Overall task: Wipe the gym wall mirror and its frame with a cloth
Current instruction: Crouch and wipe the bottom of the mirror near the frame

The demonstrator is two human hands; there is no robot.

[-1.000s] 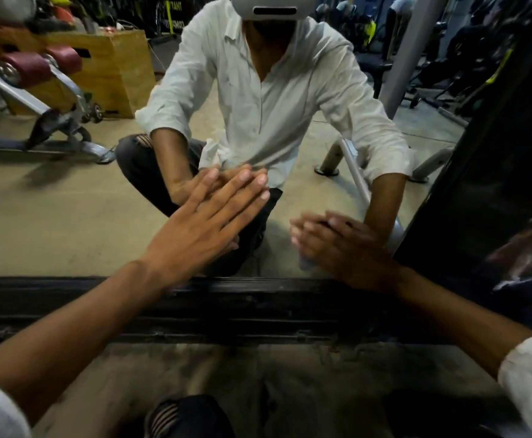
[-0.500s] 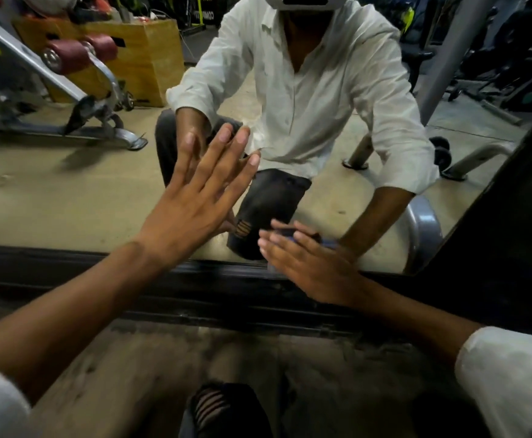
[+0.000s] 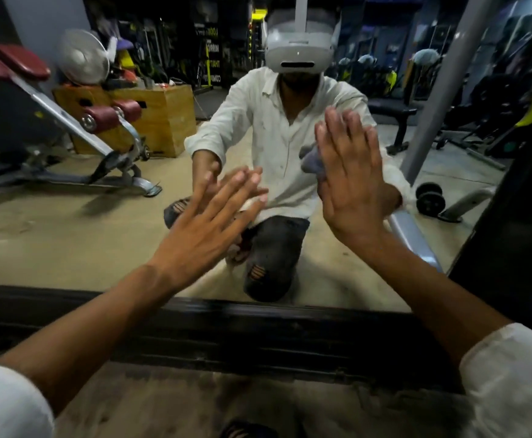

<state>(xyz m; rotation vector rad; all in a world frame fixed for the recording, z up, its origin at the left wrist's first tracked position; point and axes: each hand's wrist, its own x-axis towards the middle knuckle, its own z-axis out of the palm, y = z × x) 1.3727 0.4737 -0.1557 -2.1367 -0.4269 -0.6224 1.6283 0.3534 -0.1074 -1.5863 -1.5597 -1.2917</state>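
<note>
White sleeves (image 3: 511, 384) rolled up the forearms, dark ripped trousers (image 3: 245, 433)

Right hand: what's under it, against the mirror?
A grey-blue cloth, pressed to the mirror by the flat right hand. Only a bunched edge shows past the palm; the rest is covered.

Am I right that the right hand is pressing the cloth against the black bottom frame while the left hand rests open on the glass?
Not quite: the head view shows the right hand pressing the cloth against the mirror glass, above the black bottom frame. The left hand does rest open on the glass.
</note>
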